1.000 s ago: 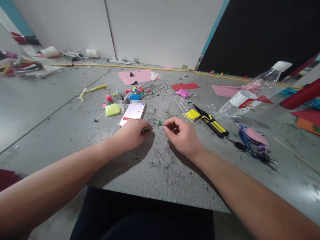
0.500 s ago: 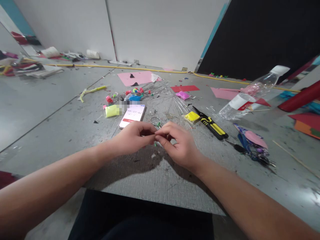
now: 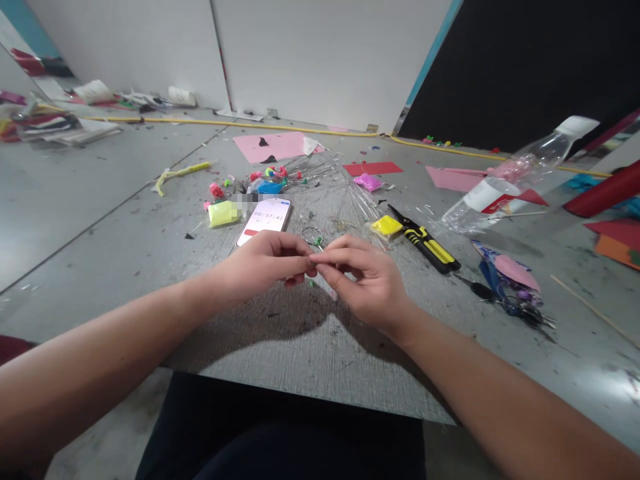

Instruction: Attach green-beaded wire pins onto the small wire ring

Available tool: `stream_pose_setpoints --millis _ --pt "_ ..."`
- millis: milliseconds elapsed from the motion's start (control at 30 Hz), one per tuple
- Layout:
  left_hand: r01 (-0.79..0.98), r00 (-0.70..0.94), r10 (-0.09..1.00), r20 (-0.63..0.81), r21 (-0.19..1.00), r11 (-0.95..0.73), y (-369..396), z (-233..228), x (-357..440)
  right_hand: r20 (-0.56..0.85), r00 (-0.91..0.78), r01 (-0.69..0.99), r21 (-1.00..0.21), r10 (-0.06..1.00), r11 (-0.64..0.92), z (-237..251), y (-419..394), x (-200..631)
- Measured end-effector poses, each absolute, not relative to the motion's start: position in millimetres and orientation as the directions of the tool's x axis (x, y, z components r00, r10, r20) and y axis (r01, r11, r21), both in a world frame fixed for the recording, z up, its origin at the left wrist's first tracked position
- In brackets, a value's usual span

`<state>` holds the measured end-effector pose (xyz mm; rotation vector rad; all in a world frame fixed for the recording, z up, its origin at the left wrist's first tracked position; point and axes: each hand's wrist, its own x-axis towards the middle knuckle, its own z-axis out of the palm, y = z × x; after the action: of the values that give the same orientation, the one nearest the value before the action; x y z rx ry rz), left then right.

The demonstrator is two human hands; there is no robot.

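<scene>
My left hand (image 3: 265, 261) and my right hand (image 3: 367, 280) meet fingertip to fingertip just above the grey mat (image 3: 310, 333). Both pinch a thin wire piece with small green bits (image 3: 312, 268) between thumb and fingers; most of it is hidden by the fingers. A small wire ring (image 3: 312, 235) lies on the mat just beyond the fingertips. A phone (image 3: 265, 219) showing a timer lies flat behind my left hand.
Black-and-yellow pliers (image 3: 426, 241) and yellow clay (image 3: 385, 226) lie right of the hands, a tilted plastic bottle (image 3: 510, 177) further right. Scissors (image 3: 505, 300), pink paper (image 3: 283, 145), clear plastic strips (image 3: 350, 197) and coloured clay bits (image 3: 267, 183) are scattered behind. A red roll (image 3: 603, 193) sits far right.
My hands, apart on the mat a second ago, have come together and lifted slightly, both fingertips now pinching the wire piece. The view shifted a little.
</scene>
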<state>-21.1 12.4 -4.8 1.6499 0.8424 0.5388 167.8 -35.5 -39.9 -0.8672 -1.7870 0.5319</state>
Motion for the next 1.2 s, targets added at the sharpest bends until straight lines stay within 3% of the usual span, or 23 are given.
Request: stream_pose_setpoints --millis 533,767,933,1033,1200 --pt "0.275 0.654 0.748 -0.114 0.957 -0.095 10.5 -7.1 -21.8 0.419 -0.174 0.135 -0.886 0.891 0.443 -39.1 -35.6 165.1" --pt "0.367 0.663 0.737 -0.135 0.916 -0.162 9.9 -4.0 -24.2 0.161 -0.242 -0.031 -0.987 0.957 0.158 -42.3 -31.2 166.7" --pt "0.35 0.708 0.691 -0.144 0.922 -0.167 8.9 -2.5 -25.5 0.051 -0.33 -0.198 -0.98 0.943 -0.017 -43.0 -30.8 165.0" --pt "0.306 0.757 0.651 -0.053 0.909 -0.282 9.4 -3.4 -25.3 -0.012 -0.394 -0.307 -0.941 0.919 -0.144 -42.3 -30.9 165.5" --pt "0.32 0.749 0.656 0.09 0.818 -0.478 14.1 -8.2 -23.6 0.086 -0.343 -0.518 -0.848 0.935 -0.111 -39.7 -28.0 171.9"
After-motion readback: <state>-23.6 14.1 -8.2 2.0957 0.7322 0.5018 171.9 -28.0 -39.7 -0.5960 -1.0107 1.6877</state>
